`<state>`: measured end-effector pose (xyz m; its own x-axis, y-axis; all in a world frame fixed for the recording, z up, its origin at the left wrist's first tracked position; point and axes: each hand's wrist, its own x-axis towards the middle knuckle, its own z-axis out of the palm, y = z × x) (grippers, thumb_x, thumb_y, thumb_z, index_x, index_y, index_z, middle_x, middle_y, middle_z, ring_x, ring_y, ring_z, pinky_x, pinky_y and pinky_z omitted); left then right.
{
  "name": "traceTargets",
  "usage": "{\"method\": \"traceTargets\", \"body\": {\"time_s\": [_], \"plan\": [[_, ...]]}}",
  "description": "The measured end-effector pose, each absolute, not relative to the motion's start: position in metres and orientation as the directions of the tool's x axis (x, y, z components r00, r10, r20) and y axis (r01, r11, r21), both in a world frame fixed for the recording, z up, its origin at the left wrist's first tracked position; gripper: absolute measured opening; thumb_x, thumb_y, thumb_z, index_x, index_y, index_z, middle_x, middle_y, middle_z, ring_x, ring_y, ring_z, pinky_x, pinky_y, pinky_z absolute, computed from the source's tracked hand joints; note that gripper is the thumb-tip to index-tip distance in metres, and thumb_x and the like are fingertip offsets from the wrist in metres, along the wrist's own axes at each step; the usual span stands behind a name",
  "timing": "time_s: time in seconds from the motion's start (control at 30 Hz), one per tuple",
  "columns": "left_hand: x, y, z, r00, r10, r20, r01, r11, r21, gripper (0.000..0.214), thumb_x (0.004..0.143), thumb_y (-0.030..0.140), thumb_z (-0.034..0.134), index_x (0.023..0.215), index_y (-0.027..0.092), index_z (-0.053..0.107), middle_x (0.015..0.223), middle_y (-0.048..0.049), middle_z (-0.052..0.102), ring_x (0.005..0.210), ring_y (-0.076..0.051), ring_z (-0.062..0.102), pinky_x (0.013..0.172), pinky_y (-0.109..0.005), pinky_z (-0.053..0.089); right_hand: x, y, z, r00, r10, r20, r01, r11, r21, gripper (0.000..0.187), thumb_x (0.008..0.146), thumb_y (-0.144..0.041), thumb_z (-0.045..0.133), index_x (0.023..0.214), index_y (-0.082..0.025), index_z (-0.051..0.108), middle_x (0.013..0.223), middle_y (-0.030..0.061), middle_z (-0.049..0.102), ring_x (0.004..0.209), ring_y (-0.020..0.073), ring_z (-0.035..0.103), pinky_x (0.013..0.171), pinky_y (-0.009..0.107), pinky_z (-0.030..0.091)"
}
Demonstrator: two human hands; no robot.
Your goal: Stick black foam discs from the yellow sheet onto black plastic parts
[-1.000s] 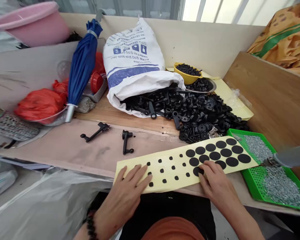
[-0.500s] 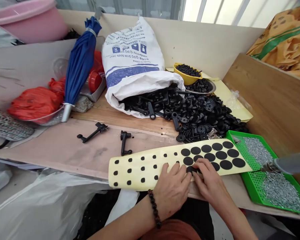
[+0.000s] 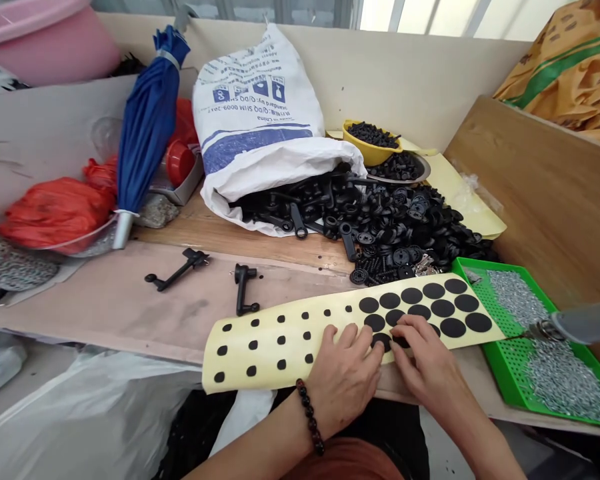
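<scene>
A pale yellow backing sheet [image 3: 280,333] with black round stickers lies along the near edge of the bench. My left hand [image 3: 345,377] rests flat on the sheet, fingers stretched out toward a black disc [image 3: 380,341]. Just to its right, my right hand [image 3: 427,363] has its fingertips pinched at the edge of that same disc. Larger black discs [image 3: 443,308] fill the sheet's right end, and small dots cover the left end. A dark bead bracelet [image 3: 310,427] circles my left wrist.
A white sack [image 3: 260,127] spills black plastic parts [image 3: 400,227] behind the sheet. A green tray [image 3: 500,373] of small metal screws sits at right, with a grey tool [image 3: 575,321] above it. Two black handles [image 3: 243,288], a blue umbrella [image 3: 147,127], a yellow bowl [image 3: 373,153] and red bags stand further back.
My left hand slid right along the sheet from its left end to beside my right hand. The sheet has shifted a little to the left.
</scene>
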<state>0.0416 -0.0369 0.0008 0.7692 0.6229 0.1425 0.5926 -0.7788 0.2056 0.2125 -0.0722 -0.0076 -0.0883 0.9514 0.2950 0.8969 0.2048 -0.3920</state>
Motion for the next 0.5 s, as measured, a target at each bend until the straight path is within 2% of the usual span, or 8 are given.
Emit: {"method": "traceTargets", "body": {"time_s": [0.1,0.17,0.37,0.5], "plan": [[0.041,-0.037,0.0,0.772,0.618,0.148,0.588,-0.784,0.201,0.026,0.091,0.027,0.039,0.114,0.019,0.05,0.111,-0.0084,0.052,0.095,-0.024,0.046,0.076,-0.041,0.036,0.214,-0.068,-0.014,-0.108,0.953,0.284,0.929,0.199,-0.312,0.011,0.082,-0.013,0.044,0.082,-0.02,0.053,0.096,0.0104,0.056,0.087,0.0251,0.056,0.072,0.04,0.049],[0.04,-0.038,-0.001,0.772,0.618,0.147,0.588,-0.783,0.202,0.027,0.092,0.027,0.038,0.115,0.02,0.049,0.111,-0.0078,0.052,0.095,-0.024,0.046,0.077,-0.041,0.036,0.214,-0.065,-0.016,-0.111,0.953,0.283,0.928,0.201,-0.313,0.012,0.081,-0.011,0.043,0.078,-0.02,0.051,0.091,0.0092,0.056,0.084,0.0244,0.056,0.071,0.039,0.049],[0.042,-0.039,-0.001,0.764,0.627,0.149,0.596,-0.776,0.207,0.018,0.09,0.025,0.041,0.103,0.019,0.053,0.109,-0.0069,0.052,0.095,-0.023,0.046,0.076,-0.042,0.038,0.209,-0.065,-0.007,-0.115,0.968,0.223,0.852,0.211,-0.479,0.016,0.08,-0.011,0.043,0.068,-0.022,0.045,0.082,0.0046,0.055,0.076,0.0187,0.056,0.067,0.032,0.049],[0.041,-0.04,0.001,0.768,0.624,0.144,0.585,-0.775,0.24,0.015,0.089,0.025,0.042,0.098,0.019,0.053,0.107,-0.0068,0.053,0.095,-0.024,0.047,0.076,-0.043,0.04,0.207,-0.068,-0.004,-0.117,0.976,0.183,0.805,0.201,-0.558,0.018,0.083,-0.014,0.044,0.067,-0.022,0.044,0.075,0.0032,0.056,0.074,0.0188,0.056,0.066,0.032,0.049]]}}
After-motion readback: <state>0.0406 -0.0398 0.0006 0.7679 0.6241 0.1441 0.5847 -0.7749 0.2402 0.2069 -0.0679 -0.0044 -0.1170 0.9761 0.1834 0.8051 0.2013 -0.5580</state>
